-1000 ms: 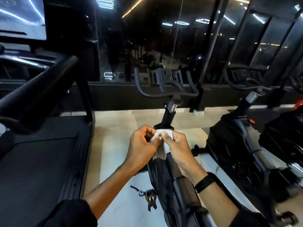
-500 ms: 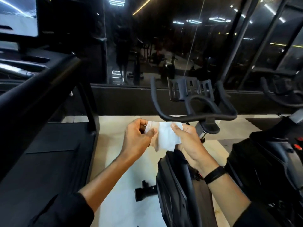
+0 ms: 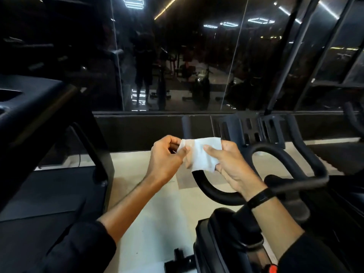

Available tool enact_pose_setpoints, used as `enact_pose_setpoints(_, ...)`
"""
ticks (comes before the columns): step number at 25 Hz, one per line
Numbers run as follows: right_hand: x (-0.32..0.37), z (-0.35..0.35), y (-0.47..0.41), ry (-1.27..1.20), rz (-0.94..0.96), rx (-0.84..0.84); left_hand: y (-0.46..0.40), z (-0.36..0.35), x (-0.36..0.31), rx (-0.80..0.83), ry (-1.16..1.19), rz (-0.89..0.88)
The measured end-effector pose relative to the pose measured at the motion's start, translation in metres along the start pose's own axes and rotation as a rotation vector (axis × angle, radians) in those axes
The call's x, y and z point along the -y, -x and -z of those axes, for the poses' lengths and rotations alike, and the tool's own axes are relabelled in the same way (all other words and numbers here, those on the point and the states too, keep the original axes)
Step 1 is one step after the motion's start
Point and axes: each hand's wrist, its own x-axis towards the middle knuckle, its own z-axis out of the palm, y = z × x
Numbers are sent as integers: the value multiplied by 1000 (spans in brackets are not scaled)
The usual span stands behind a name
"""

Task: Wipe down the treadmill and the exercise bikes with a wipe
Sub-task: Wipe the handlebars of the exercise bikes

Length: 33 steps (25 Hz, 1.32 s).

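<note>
Room dim. Dark glass wall ahead, panes split by thin vertical seams, reflecting ceiling light strips and faint gym gear. Black sill runs below glass. Pale, glossy tile floor.

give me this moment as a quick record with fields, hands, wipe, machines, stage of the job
left hand: left hand pinches the left edge of the wipe
right hand: right hand pinches the right side of the wipe; black wristband on the wrist
wipe: white wipe, stretched between both hands in front of the bike handlebar, not plainly on it
bike: black bike handlebar just beyond and right of the hands
treadmill: treadmill to the left, untouched
stage: wipe being spread, no wiping yet
</note>
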Motion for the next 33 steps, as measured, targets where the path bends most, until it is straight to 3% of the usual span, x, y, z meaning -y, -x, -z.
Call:
enact_pose_setpoints(3, 7, 1, -35, 60, 80, -167, -36, 3, 21, -14, 37, 16)
enact_pose_setpoints(5, 15, 1, -56, 126, 205, -367, -56, 5, 29, -15, 68, 19)
enact_pose_setpoints(8, 13, -9, -90, 468, 417, -608, -83, 8, 33, -1, 95, 1)
enact_pose_setpoints(10, 2, -32, -112, 682, 430, -519, -104, 10, 43, -11, 104, -7)
enact_pose_setpoints(13, -16, -73, -125, 745, 301, -340, -125, 9, 55, -13, 104, 11)
enact_pose_setpoints(16, -34, -91, -114, 835, 257, -353, -134, 3, 57, -7, 114, 1)
enact_pose_setpoints(21, -61, -86, -65, 1085, -42, -302, -138, -17, 54, 40, 150, -104)
enact_pose_setpoints(25, -44, -87, -96, 798, 49, -364, -143, -19, 57, 49, 170, -101)
enact_pose_setpoints(33, -29, -81, -130, 819, 284, -457, -145, -10, 62, 16, 134, -97)
